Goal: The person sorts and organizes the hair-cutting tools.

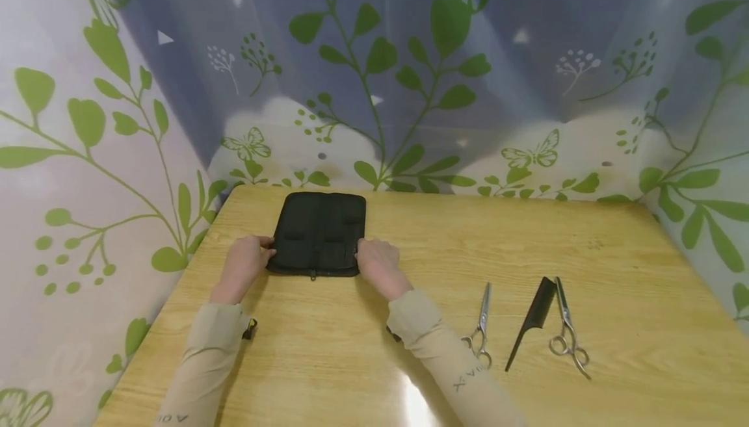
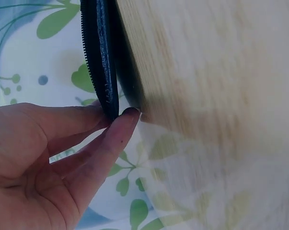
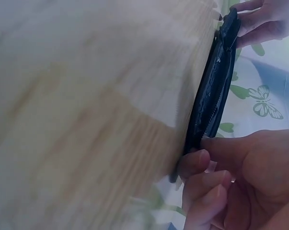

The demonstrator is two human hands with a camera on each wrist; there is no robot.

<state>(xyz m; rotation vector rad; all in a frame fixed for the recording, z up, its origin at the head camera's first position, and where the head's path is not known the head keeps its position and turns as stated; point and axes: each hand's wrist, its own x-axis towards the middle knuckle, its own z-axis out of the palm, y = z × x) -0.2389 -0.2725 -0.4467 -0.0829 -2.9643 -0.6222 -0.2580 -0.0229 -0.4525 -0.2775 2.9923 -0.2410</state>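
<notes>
A black zip-up case (image 1: 318,232) lies spread open toward the table's far left, its inside with small loops facing up. My left hand (image 1: 244,261) pinches its near left edge; in the left wrist view the thumb and fingers (image 2: 122,127) meet at the corner beside the zip teeth. At the opposite edge my right hand (image 1: 380,263) grips the near right corner. The right wrist view shows the thumb on one face of the case (image 3: 213,91) and curled fingers (image 3: 194,163) at the other. A zip pull (image 1: 313,275) hangs at the middle of the near edge.
To the right of my right forearm lie a pair of scissors (image 1: 483,323), a black tail comb (image 1: 535,316) and a second pair of scissors (image 1: 566,326), whose tip meets the comb's top. The wooden table (image 1: 526,238) ends at a leaf-patterned curtain (image 1: 409,89) behind and at both sides.
</notes>
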